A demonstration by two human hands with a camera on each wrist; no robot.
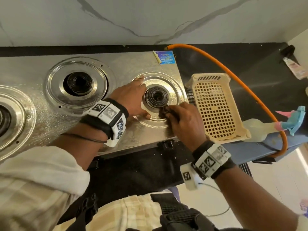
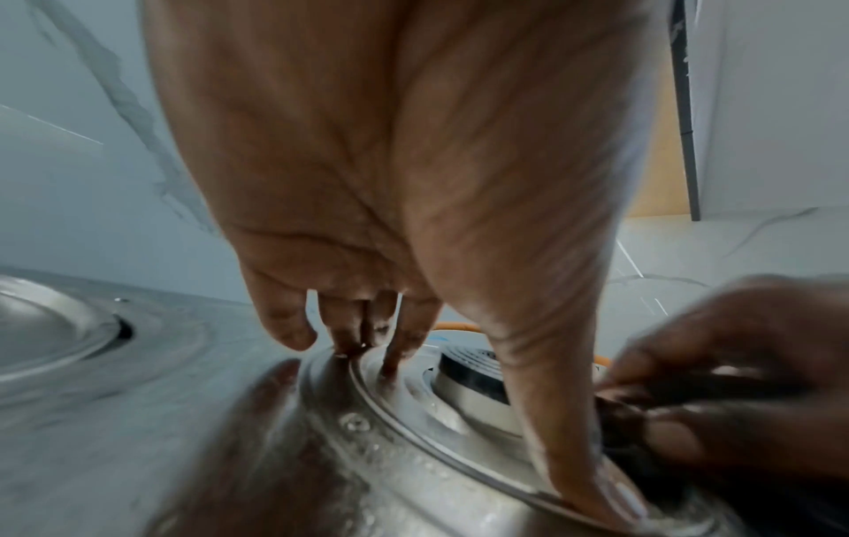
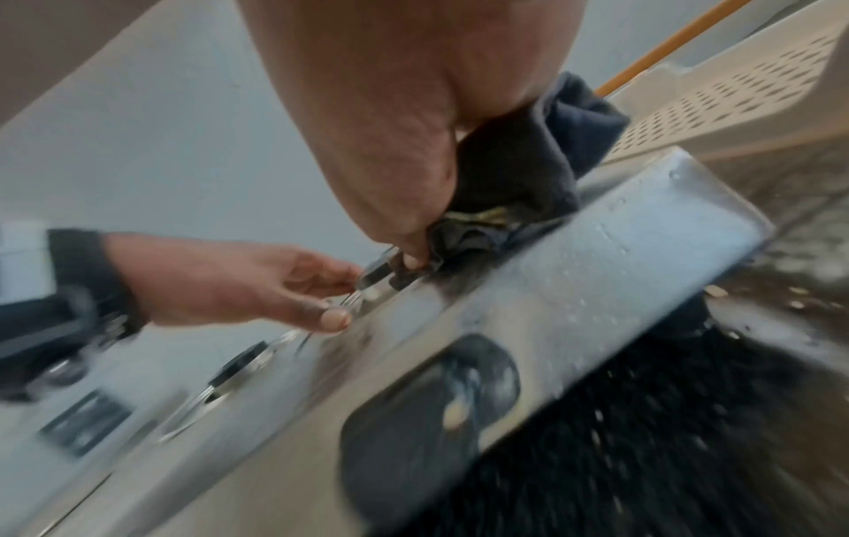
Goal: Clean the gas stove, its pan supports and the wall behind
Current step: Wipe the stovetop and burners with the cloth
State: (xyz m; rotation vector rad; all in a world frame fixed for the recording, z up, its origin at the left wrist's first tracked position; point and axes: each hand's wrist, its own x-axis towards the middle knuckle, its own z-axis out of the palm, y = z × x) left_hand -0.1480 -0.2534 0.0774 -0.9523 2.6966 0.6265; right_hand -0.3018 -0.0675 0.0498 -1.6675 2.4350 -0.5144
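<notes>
Two hands work at the rightmost burner (image 1: 157, 97) of the steel stove (image 1: 126, 67). The left hand (image 1: 133, 99) lies open, fingers spread and pressing the burner's ring plate (image 1: 173, 84). The right hand (image 1: 185, 120) clutches a dark cloth (image 3: 519, 174) against the plate's front edge, just beside the left thumb. A cream basket (image 1: 215, 105) sits right of the stove, an orange hose (image 1: 233, 72) arching past it, a spray bottle (image 1: 266, 129) beside it. Marble wall (image 1: 150, 19) rises behind.
</notes>
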